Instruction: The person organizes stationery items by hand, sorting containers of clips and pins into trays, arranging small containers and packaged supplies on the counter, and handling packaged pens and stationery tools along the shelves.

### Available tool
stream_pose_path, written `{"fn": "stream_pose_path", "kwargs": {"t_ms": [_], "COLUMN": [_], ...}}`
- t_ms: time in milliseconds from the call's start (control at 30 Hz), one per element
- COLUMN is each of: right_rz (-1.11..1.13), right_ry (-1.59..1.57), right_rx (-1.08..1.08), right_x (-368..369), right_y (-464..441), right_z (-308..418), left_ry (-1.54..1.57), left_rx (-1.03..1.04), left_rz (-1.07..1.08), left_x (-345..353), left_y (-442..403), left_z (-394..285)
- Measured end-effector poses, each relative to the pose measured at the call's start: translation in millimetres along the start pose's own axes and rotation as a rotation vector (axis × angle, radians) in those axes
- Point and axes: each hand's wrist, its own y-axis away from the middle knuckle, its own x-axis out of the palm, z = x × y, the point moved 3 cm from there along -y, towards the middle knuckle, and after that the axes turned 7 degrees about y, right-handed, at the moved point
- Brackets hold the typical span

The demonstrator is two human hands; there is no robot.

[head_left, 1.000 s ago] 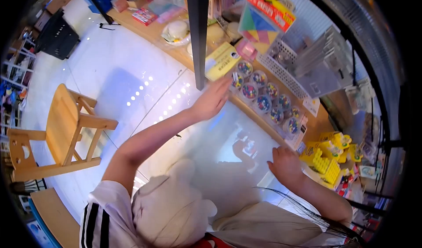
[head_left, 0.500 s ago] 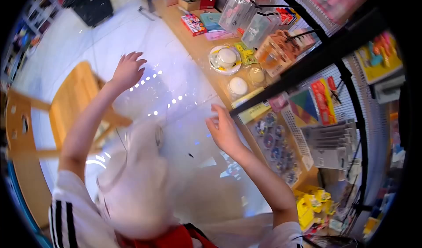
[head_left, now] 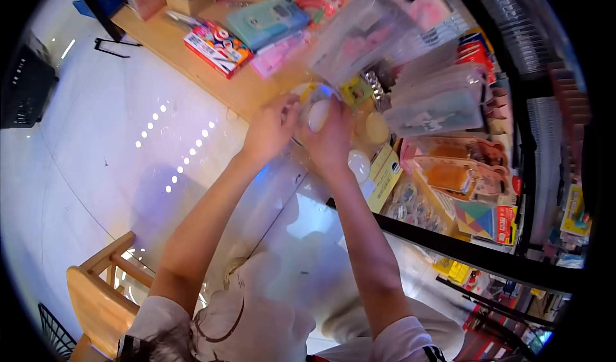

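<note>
Both my hands have come together at the shelf edge, around a white dome-shaped item (head_left: 317,115) in shiny clear wrapping. My left hand (head_left: 271,129) has its fingers curled at the item's left rim. On the other side, my right hand (head_left: 330,134) wraps its fingers over the right part of the dome. Much of the rim is hidden by my hands. A pale round piece (head_left: 372,127) lies just right of my right hand, and a white round piece (head_left: 359,165) lies below it.
Packaged goods crowd the wooden shelf (head_left: 170,47), including a red-and-white box (head_left: 218,49), a light-blue case (head_left: 266,23) and hanging clear pouches (head_left: 443,102). A black metal bar (head_left: 462,249) crosses at right. A wooden chair (head_left: 102,298) stands lower left, a dark bin (head_left: 25,86) far left.
My view has turned and moved closer to the shelf. Both hands, apart and holding nothing before, have moved onto the white dome-shaped item and closed around it.
</note>
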Motion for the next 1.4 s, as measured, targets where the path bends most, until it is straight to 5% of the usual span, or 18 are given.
{"fn": "stream_pose_path", "kwargs": {"t_ms": [100,200,233,333,433,633,767,867,900,1000,1067,1133,1200,1267,1400], "right_rz": [-0.181,-0.020,0.071,-0.145,0.066,0.115,-0.272,-0.018,0.016,0.104,0.159,0.006,-0.265,-0.399,-0.251], "right_ry": [-0.083,-0.244,-0.289,0.055,0.152,0.322,0.109,-0.030,-0.053,-0.219,-0.456,-0.390,0.005,0.332,0.403], "right_rx": [-0.070,-0.262,-0.231,-0.123,0.147,0.344,0.002,-0.445,-0.453,-0.469,-0.441,-0.121,0.059,0.489,0.688], "right_x": [-41.5,-50.2,-56.3,-60.6,-49.2,-45.2,-90.3,-84.0,-76.2,-62.2,-65.5,-64.2,-44.4,-33.9,-8.1], "right_y": [32.2,63.5,70.1,79.4,78.0,75.3,97.8,106.3,108.4,107.4,105.1,77.1,43.0,19.7,1.9], "right_z": [32.7,42.4,41.8,-11.6,-40.9,-31.7,22.2,59.7,63.4,67.6,65.3,35.4,-28.8,-53.7,-88.9], "left_ry": [0.324,0.142,0.282,0.766,0.842,0.926,0.774,0.964,1.083,0.689,0.824,0.928,0.997,1.049,1.121], "left_rx": [-0.042,0.225,-0.023,-0.399,-0.350,-0.413,-0.403,-0.389,-0.382,-0.246,-0.317,-0.346,-0.325,-0.318,-0.308], "left_rz": [0.058,0.324,0.417,0.453,0.336,0.210,0.169,0.200,0.218,0.091,0.021,-0.007,0.009,0.051,0.185], "left_x": [13.4,7.9,1.4,-14.9,-13.4,-1.1,-10.4,1.6,6.2,6.1,2.1,-4.2,-9.4,-9.7,-8.9], "left_y": [15.0,32.4,39.1,63.7,73.0,80.6,91.8,109.9,114.5,127.7,135.3,139.7,139.9,138.7,137.1], "left_z": [-0.1,2.4,-4.3,23.7,17.3,16.0,20.7,27.1,28.3,22.1,25.1,32.1,37.5,32.6,35.2]}}
